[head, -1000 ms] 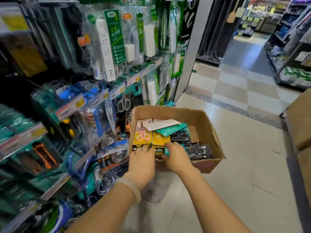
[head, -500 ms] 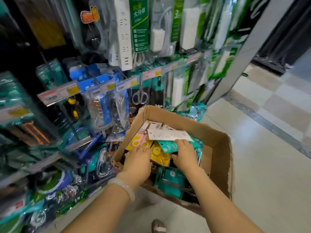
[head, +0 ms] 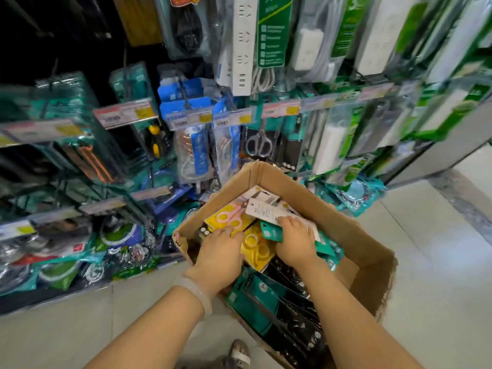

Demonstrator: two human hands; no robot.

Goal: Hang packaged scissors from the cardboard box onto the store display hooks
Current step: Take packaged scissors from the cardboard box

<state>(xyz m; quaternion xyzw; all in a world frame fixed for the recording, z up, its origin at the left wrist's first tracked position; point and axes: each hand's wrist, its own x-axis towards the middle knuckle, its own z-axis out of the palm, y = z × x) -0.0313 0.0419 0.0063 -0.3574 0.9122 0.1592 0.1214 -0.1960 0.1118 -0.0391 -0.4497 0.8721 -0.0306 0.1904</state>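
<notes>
**Both hands in the box, sorting packs**

My left hand reaches palm down into the cardboard box at its left wall, fingers laid fairly flat on a yellow scissors pack; whether it grips I cannot tell. My right hand rests mid-box, fingers curled on a teal pack beside a white slip. Two yellow packs show. One pair of grey-handled scissors hangs on the display above the box's far edge.
</notes>
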